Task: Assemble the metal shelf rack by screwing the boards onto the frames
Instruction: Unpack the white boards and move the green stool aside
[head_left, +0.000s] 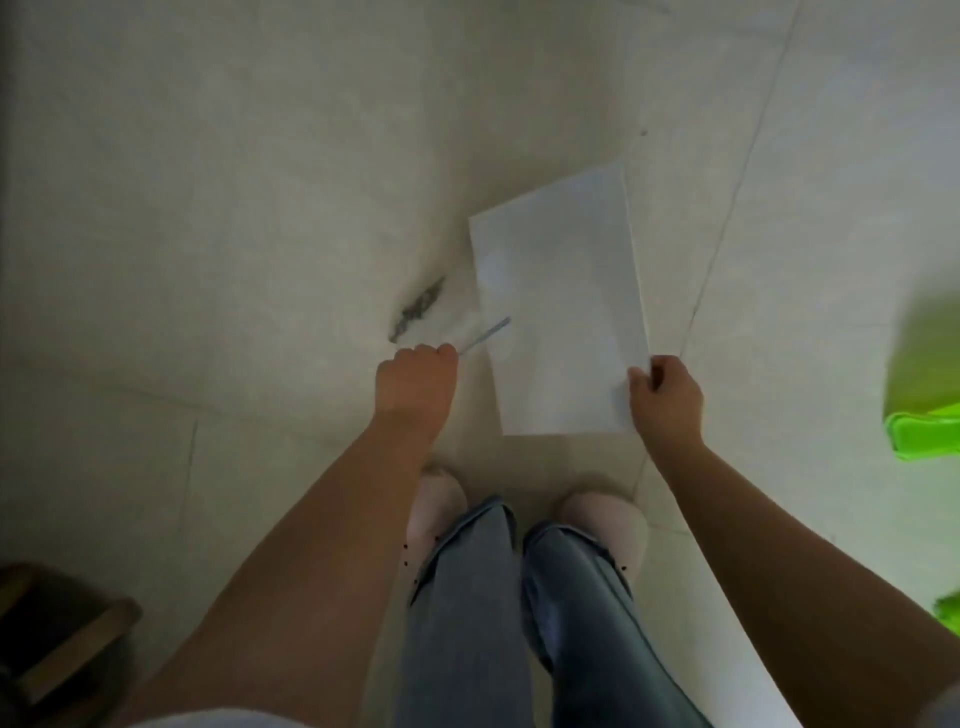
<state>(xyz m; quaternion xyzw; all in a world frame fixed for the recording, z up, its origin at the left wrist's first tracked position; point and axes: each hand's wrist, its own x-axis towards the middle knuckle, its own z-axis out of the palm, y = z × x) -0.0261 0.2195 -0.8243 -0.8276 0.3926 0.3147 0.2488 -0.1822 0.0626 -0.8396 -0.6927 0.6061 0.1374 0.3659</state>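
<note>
We hold a white board (561, 312) out in front of us, above the floor (208, 208). It looks flat, stiff and thin, likely light, so gripping an edge should work. Its long side points away from us, leaning a bit left. Our right hand (667, 392) pinches its near right corner. Our left hand (418, 376) is curled around a thin metal tool (485, 335), just beside the board.

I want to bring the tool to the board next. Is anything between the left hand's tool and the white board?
Nothing visible. The left hand grips a thin metal tool whose tip already overlaps the edge of the white board, which the right hand holds by its corner.
</note>
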